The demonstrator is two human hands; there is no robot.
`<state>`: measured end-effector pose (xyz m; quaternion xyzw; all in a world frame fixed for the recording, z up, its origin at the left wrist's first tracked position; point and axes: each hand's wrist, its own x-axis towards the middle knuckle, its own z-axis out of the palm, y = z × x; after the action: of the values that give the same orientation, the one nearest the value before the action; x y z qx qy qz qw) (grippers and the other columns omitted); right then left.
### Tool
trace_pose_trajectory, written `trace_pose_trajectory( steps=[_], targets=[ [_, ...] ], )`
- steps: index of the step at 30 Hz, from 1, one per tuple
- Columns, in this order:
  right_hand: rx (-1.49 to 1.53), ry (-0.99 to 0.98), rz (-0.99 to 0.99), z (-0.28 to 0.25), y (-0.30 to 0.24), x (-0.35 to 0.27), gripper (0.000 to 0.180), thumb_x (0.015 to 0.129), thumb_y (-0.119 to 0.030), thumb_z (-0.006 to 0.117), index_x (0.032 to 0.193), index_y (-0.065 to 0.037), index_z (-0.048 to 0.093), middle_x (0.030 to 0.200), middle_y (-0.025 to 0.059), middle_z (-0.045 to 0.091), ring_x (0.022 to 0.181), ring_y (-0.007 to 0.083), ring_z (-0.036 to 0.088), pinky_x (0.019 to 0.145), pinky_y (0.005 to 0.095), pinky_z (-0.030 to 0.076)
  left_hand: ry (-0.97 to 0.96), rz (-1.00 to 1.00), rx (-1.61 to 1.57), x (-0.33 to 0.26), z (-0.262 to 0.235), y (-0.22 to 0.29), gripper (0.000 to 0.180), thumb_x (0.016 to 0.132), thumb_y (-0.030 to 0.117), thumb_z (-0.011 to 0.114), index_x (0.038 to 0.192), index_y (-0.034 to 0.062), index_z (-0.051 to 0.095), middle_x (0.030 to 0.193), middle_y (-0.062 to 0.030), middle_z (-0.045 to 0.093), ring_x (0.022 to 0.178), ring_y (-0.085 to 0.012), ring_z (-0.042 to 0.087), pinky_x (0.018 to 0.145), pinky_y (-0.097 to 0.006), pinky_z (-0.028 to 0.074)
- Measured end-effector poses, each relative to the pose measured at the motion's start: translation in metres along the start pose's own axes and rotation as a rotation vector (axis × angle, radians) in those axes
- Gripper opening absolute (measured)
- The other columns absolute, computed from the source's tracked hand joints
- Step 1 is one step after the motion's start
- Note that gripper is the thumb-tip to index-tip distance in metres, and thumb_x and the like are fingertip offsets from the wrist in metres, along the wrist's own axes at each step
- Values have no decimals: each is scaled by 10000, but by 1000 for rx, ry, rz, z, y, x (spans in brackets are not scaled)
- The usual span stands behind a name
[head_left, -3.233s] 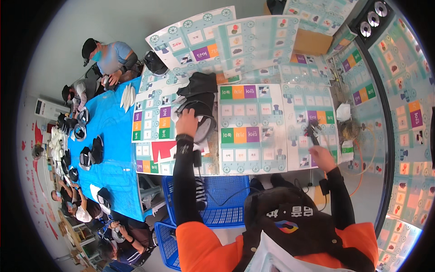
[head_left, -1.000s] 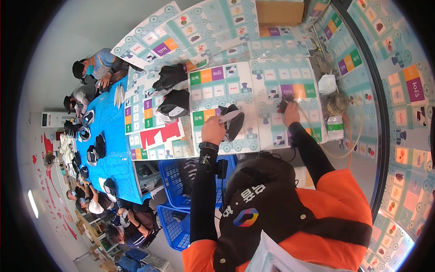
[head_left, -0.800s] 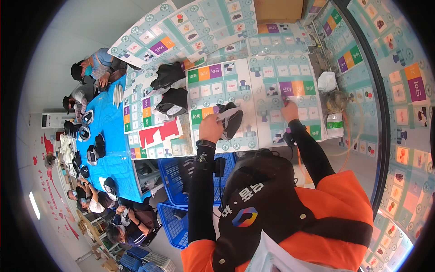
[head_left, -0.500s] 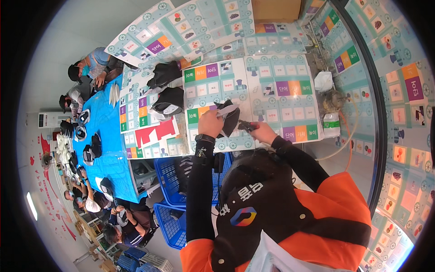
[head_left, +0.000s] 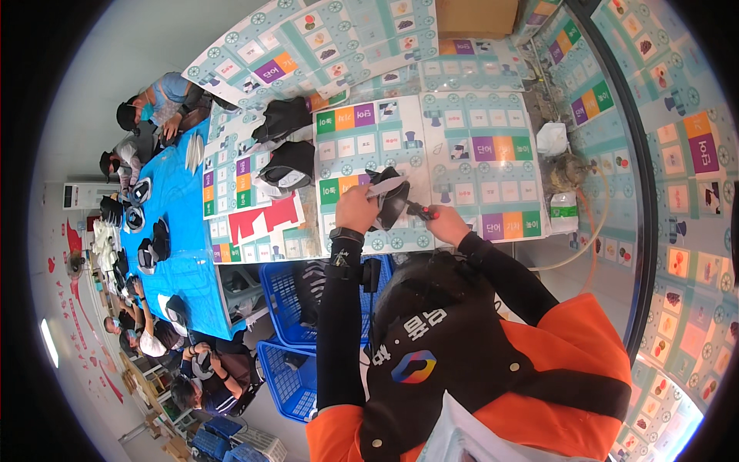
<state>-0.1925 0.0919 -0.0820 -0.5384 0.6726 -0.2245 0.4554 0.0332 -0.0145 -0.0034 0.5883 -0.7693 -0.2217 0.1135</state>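
Left hand [head_left: 355, 211] pinches a pale flat strip [head_left: 387, 185] on a black, curved, fabric-like piece [head_left: 392, 208] over the teal-and-white printed tabletop [head_left: 454, 165]; the right hand [head_left: 448, 225], wrapped around a slim black-and-red tool [head_left: 420, 210], points it at the piece. Apparently tool work is underway, calling for steadiness.

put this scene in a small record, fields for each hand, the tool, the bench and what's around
left hand: left hand holding dark piece with pale strip
right hand: right hand gripping red-and-black tool
tool tip: toward the dark piece; contact unclear
bench, further left: two more dark pieces, red cut-out sheet
below bench: blue baskets
left side: co-workers around blue-covered table
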Motion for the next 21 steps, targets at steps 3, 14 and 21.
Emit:
trace_pose_trajectory(
  steps=[3, 14, 21],
  targets=[
    [32, 53, 15, 0, -5, 0, 237, 861, -165, 565, 959, 6, 697, 908, 296, 684, 905, 503, 637, 815, 555, 494, 13, 6, -17, -4, 1, -5, 287, 844, 228, 684, 1050, 36, 741, 998, -243, 716, 918, -442, 690, 822, -512, 559],
    [-58, 9, -51, 2, -21, 6, 218, 860, -153, 569, 935, 8, 695, 881, 298, 674, 892, 498, 638, 792, 557, 494, 14, -18, -68, -12, -3, -4, 317, 832, 199, 685, 1108, 55, 747, 1036, -222, 722, 944, -421, 695, 835, -488, 567],
    [-38, 6, -88, 5, -20, 8, 227, 846, -157, 581, 920, 28, 688, 881, 292, 676, 895, 495, 637, 793, 548, 496, 61, 16, -77, -15, 2, -11, 298, 843, 193, 685, 1102, 62, 750, 1041, -216, 723, 938, -417, 696, 835, -479, 568]
  ],
)
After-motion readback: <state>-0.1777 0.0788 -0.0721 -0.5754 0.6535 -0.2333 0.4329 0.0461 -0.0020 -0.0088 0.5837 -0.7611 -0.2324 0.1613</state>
